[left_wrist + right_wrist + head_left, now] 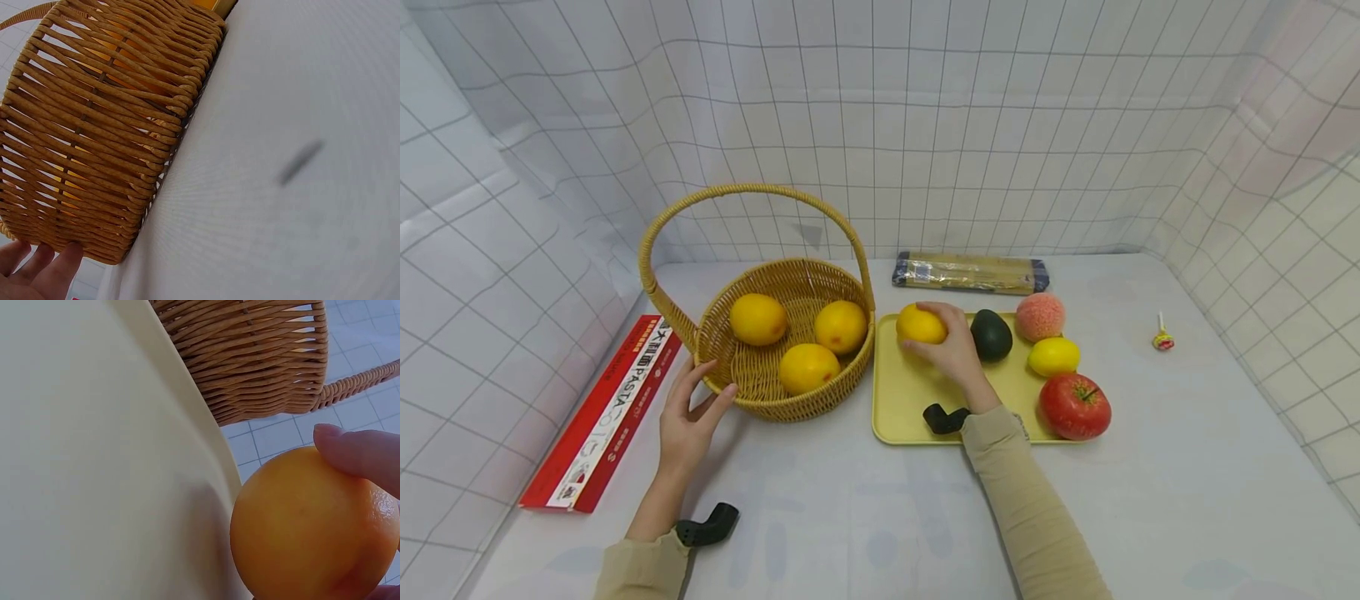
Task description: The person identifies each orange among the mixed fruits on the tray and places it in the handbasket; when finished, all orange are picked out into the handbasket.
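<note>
My right hand (951, 350) grips a yellow mango (312, 525) over the left part of the yellow tray (898, 417), thumb and fingers on its sides. To its left stands a wicker basket (805, 407) with a tall arched handle; three similar mangoes (758, 320) lie inside. At the basket's left front rim, my left hand (688, 421) has its fingers extended and spread. In the left wrist view, its fingertips (65, 259) touch the woven wall. A dark green avocado (992, 336) sits on the tray just right of my right hand.
Along the tray's right side are a pink peach-like fruit (1041, 317), a lemon (1054, 357) and a red apple (1075, 406). Behind lies a clear-wrapped pasta pack (970, 273). A red pasta box (602, 417) lies left of the basket, a lollipop (1163, 340) far right.
</note>
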The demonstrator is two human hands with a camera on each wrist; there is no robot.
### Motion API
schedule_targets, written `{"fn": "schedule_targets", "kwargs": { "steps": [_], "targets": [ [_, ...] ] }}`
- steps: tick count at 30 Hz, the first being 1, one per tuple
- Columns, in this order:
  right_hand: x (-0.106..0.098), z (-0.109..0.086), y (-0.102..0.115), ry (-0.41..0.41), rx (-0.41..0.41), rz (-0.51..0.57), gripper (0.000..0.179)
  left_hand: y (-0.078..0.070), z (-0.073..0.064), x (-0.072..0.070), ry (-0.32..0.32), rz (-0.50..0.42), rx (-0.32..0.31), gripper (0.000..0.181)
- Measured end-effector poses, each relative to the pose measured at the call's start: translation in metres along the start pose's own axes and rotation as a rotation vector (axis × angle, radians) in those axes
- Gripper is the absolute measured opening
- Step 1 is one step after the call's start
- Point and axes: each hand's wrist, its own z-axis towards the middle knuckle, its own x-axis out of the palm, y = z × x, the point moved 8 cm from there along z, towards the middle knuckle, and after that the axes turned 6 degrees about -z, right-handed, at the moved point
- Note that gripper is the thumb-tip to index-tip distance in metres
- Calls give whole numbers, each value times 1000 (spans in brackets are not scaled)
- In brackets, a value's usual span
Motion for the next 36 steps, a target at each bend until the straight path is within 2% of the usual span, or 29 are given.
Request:
{"fn": "schedule_targets", "kwargs": {
  "steps": [5,12,17,23,29,36],
  "targets": [
    [-3,-1,7,0,18,26,60,0,0,0,-1,11,1,48],
    [-14,-5,29,13,-3,96,61,1,0,1,-2,37,-14,49],
    [-20,-8,48,45,0,205,61,0,0,1,-7,17,-10,49],
    [-23,-16,76,119,-19,336,60,-1,-1,1,-7,14,-5,49],
    [-13,-23,109,226,-83,380,58,-1,-1,1,-5,19,-14,49],
    [16,-16,142,293,-195,344,59,2,0,0,-7,22,-27,49]
  ]
}}
